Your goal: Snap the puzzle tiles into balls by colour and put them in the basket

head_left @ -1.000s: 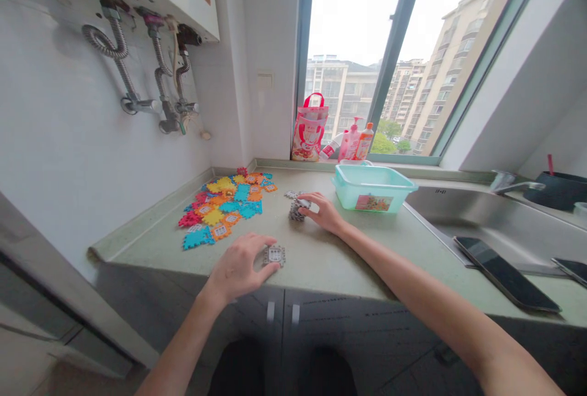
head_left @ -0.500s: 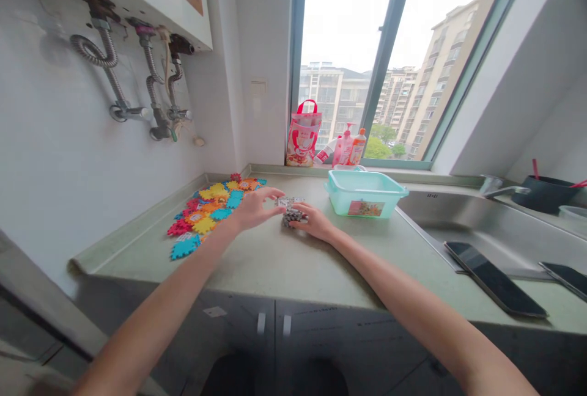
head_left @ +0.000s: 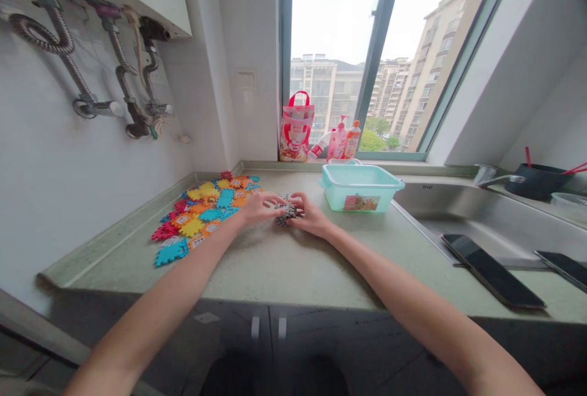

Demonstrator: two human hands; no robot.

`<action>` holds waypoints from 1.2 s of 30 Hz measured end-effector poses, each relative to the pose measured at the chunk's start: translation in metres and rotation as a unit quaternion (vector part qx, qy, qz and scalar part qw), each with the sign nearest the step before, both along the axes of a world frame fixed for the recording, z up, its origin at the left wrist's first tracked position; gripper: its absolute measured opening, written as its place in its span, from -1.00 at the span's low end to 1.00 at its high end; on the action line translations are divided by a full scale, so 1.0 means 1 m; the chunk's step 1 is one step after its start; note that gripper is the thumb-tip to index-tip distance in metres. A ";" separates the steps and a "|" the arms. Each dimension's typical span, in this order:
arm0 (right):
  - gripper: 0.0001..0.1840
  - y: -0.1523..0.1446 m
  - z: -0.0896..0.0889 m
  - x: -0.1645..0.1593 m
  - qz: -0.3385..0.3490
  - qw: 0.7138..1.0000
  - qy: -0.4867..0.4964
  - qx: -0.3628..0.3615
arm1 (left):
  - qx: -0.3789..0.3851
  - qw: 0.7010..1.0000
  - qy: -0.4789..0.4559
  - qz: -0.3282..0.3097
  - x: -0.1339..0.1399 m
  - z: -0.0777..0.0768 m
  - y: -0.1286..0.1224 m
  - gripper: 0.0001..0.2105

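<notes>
Grey toothed plastic pieces (head_left: pixel 287 212) sit in a small cluster at the middle of the counter, between my two hands. My left hand (head_left: pixel 257 209) has its thumb and fingers closed on the cluster's left side. From the right, my right hand (head_left: pixel 310 217) grips the same grey pieces with curled fingers. The fingers hide part of the cluster, so its exact shape is unclear. Left of my left hand, a spread pile of red, yellow, orange and blue toothed pieces (head_left: pixel 195 225) lies on the counter (head_left: pixel 293 271).
A mint-green plastic basin (head_left: pixel 337 198) stands to the right of my hands, beside the steel sink (head_left: pixel 424 206). Two dark phones, one at the sink's front edge (head_left: pixel 493 271), lie farther right. A red-handled bag (head_left: pixel 296 133) and pink bottles (head_left: pixel 338 142) stand by the window.
My left hand has moved in from being spread beside the grey pieces and closed on them. My right hand stays on them. The view has turned slightly.
</notes>
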State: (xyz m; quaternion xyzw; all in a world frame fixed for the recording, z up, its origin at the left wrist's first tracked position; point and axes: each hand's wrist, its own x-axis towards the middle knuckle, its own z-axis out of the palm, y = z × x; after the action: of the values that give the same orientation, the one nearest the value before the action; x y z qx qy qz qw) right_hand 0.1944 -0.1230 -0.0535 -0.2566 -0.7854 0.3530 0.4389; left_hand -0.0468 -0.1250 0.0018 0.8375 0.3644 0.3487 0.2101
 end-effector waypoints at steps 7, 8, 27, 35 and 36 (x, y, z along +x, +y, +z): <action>-0.16 0.036 -0.008 0.029 -0.132 0.991 -0.018 0.016 | 0.043 0.996 -0.069 0.027 0.001 -0.008 0.001 -0.60; -0.19 0.044 -0.009 0.031 -0.167 0.985 -0.038 0.016 | 0.062 0.993 -0.083 0.055 -0.001 -0.009 0.004 -0.60; -0.81 0.045 0.008 0.028 -0.289 0.917 -0.250 0.117 | 0.147 0.928 0.311 0.139 -0.021 -0.015 0.017 -0.85; -0.63 0.000 0.052 0.012 -0.238 0.940 -0.105 0.220 | 0.132 0.939 0.255 0.190 -0.033 -0.018 0.026 -0.60; -0.64 -0.004 0.053 0.009 -0.227 0.938 -0.121 0.233 | 0.130 0.944 0.230 0.198 -0.032 -0.015 0.025 -0.58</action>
State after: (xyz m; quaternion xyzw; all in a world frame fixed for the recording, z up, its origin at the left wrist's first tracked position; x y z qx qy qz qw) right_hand 0.2039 -0.1270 -0.0006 -0.3593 -0.8136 0.0179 0.4567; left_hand -0.0792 -0.0996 -0.0137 0.8257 0.5132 0.2253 -0.0634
